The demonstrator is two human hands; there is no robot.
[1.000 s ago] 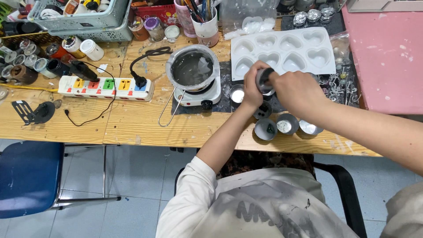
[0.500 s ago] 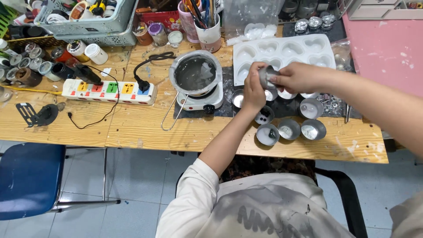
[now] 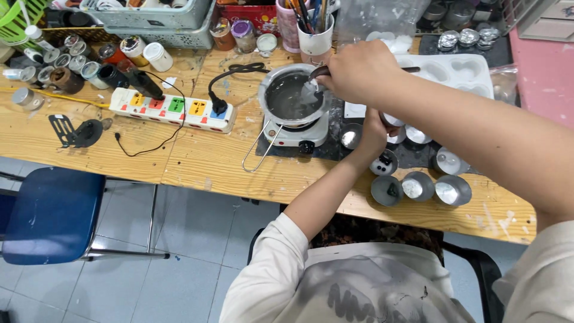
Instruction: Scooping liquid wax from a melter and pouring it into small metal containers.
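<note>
My right hand (image 3: 359, 72) is closed on a dark-handled spoon (image 3: 318, 72) whose tip dips into the small metal pot (image 3: 287, 98) of clear melted liquid. The pot sits on a white hot plate (image 3: 296, 136). My left hand (image 3: 373, 128) hovers just right of the hot plate, its fingers around a small metal tin (image 3: 391, 119) that is mostly hidden. More small round tins (image 3: 418, 186), some with pale filling, stand on the dark mat below and to the right of that hand.
A white mould tray (image 3: 454, 72) with heart-shaped hollows lies behind the tins. A power strip (image 3: 173, 110) with a black plug lies left of the pot. Brush cups (image 3: 314, 36), baskets (image 3: 155, 15) and jars (image 3: 78, 60) line the back. A blue chair (image 3: 51, 215) stands at left.
My right hand has left the tin and moved left to the pot with the spoon. My left hand has come down toward the table with its tin.
</note>
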